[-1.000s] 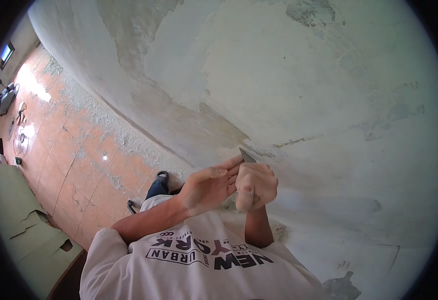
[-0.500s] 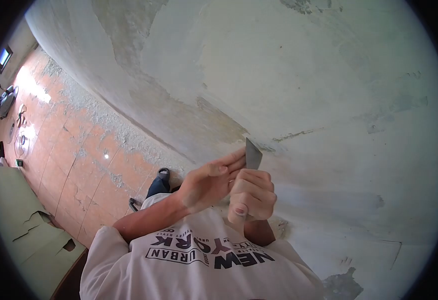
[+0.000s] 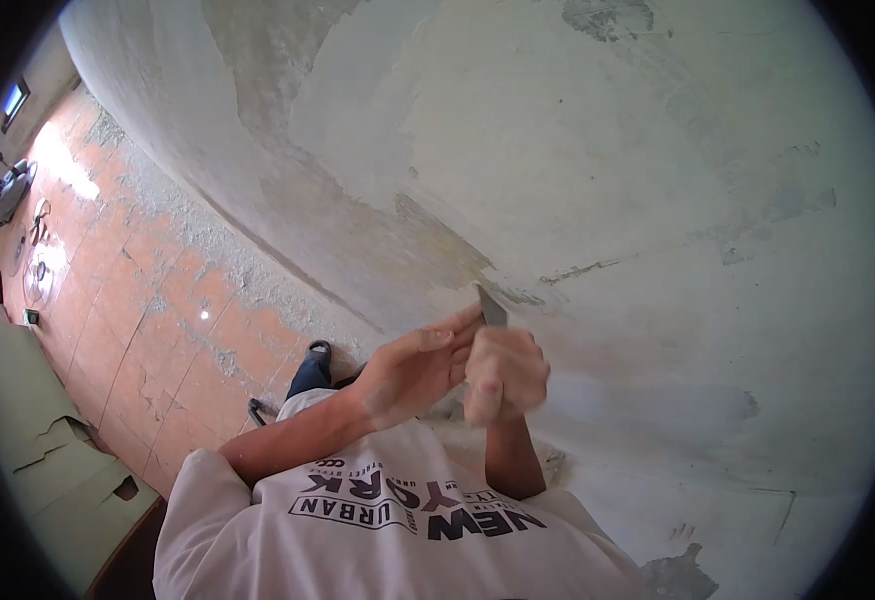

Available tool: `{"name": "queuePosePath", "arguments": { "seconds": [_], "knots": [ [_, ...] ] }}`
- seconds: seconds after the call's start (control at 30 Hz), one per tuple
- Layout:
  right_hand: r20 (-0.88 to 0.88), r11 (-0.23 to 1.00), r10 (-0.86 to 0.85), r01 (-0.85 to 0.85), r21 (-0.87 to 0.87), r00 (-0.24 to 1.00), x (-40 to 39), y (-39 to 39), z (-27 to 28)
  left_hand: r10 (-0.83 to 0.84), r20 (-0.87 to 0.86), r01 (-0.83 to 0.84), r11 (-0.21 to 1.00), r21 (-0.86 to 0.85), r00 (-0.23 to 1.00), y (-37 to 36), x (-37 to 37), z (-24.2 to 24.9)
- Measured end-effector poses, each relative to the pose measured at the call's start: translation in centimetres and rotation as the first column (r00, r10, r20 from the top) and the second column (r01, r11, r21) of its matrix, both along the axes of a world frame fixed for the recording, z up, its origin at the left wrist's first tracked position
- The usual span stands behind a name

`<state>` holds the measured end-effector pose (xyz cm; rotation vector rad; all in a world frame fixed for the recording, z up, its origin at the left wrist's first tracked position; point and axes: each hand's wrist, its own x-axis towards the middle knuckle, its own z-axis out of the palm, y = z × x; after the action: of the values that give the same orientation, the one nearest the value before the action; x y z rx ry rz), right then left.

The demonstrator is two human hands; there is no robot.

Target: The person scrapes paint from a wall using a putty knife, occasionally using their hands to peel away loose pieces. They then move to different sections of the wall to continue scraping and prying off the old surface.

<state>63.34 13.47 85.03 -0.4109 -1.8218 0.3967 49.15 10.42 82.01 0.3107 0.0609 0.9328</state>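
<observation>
A scraper with a thin metal blade (image 3: 494,308) is in my right hand (image 3: 508,375), whose fingers are wrapped round its handle; motion slightly blurs this hand. My left hand (image 3: 413,368) has its palm turned up and its fingers stretched out toward the blade, with the fingertips beside or against its edge. Whether they touch cannot be made out. Behind the blade is a pale wall (image 3: 638,190) with rough, grey-brown patches and a dark scratch just right of the blade tip.
Orange floor tiles (image 3: 143,310) with scattered pale debris lie at the left. A greenish panel (image 3: 18,400) with broken holes is at the lower left. A fan (image 3: 43,275) and other items stand at the far left. A sandalled foot (image 3: 320,349) shows below the wall.
The scraper blade has turned and looks narrower, and its tip is slightly lower and farther left. My right hand has tilted with it. My left hand stays close beside it, still open.
</observation>
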Motion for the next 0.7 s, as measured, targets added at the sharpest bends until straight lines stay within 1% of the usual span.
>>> {"name": "queuePosePath", "arguments": {
  "seconds": [0.03,0.07,0.1,0.13,0.2,0.23,0.27,0.3,0.33,0.4,0.43,0.47,0.5,0.53,0.57,0.6,0.63,0.7],
  "knots": [
    [0.003,1.000,0.002,-0.002,-0.008,1.000,0.2,0.8,-1.1,0.015,-0.017,-0.015,0.999,-0.028,1.000,0.5,0.2,-1.2],
    [-0.007,0.995,-0.001,0.001,-0.105,1.000,0.5,1.7,-2.7,0.030,-0.035,-0.032,0.998,-0.057,0.999,0.5,0.3,-2.1],
    [-0.017,0.980,-0.006,0.002,-0.200,1.000,0.2,2.0,-3.1,0.033,-0.033,-0.035,0.997,-0.066,0.999,0.2,0.1,-2.4],
    [-0.016,0.978,-0.002,-0.002,-0.207,1.000,0.1,1.6,-3.1,0.020,-0.002,-0.020,0.996,-0.091,1.000,0.0,-0.1,-2.6],
    [0.019,1.000,-0.021,0.021,-0.024,1.000,-0.7,0.6,-2.2,0.026,0.030,-0.022,0.993,-0.116,0.999,0.2,-0.5,-2.1],
    [0.016,0.999,-0.007,0.007,-0.033,1.000,-0.6,0.5,-1.7,0.010,0.054,-0.006,0.998,-0.069,0.999,0.0,-0.6,-1.0],
    [0.045,0.999,0.050,-0.049,-0.021,0.998,0.0,0.1,-1.2,-0.015,0.075,0.018,0.999,-0.027,0.997,-0.4,-0.6,-0.5],
    [0.074,0.995,0.100,-0.100,-0.008,0.992,0.3,-0.3,-1.0,-0.012,0.071,0.013,1.000,-0.017,0.997,-0.2,-0.5,-0.5],
    [0.074,0.995,0.098,-0.098,-0.012,0.992,0.2,-0.2,-1.2,-0.013,0.072,0.015,1.000,-0.021,0.997,-0.1,-0.3,-1.0],
    [0.064,0.998,0.056,-0.056,0.003,0.996,-0.3,0.3,-1.7,0.031,0.117,-0.020,0.995,-0.095,0.993,0.4,0.5,-3.0],
    [0.048,0.997,-0.040,0.042,-0.057,0.998,-0.2,0.5,-3.1,0.026,0.116,-0.015,0.996,-0.088,0.993,0.5,0.6,-4.3],
    [0.048,0.998,-0.041,0.043,-0.048,0.998,-0.2,0.9,-4.3,0.002,0.091,0.008,0.993,-0.118,0.996,0.6,0.4,-5.8],
    [0.080,0.990,-0.087,0.095,-0.103,0.993,-0.4,1.4,-5.3,-0.017,0.067,0.027,0.988,-0.152,0.998,0.6,0.2,-6.3],
    [0.115,0.977,-0.127,0.144,-0.155,0.985,-0.4,1.9,-5.9,-0.009,0.067,0.019,0.989,-0.145,0.998,0.4,0.3,-6.6],
    [0.130,0.986,-0.093,0.109,-0.130,0.987,-0.4,1.9,-6.3,-0.015,0.067,0.025,0.989,-0.148,0.998,0.2,0.3,-6.7],
    [0.128,0.988,-0.083,0.098,-0.122,0.988,-0.5,1.7,-5.8,-0.022,0.065,0.032,0.988,-0.152,0.998,0.3,0.2,-6.7],
    [0.102,0.993,-0.054,0.064,-0.103,0.993,-0.4,1.1,-4.7,-0.013,0.068,0.024,0.988,-0.152,0.998,0.2,0.1,-5.6],
    [0.033,0.999,-0.012,0.013,-0.049,0.999,-0.5,0.3,-2.4,0.023,0.045,-0.019,0.996,-0.087,0.999,-0.5,0.3,-3.0]
  ]
}}
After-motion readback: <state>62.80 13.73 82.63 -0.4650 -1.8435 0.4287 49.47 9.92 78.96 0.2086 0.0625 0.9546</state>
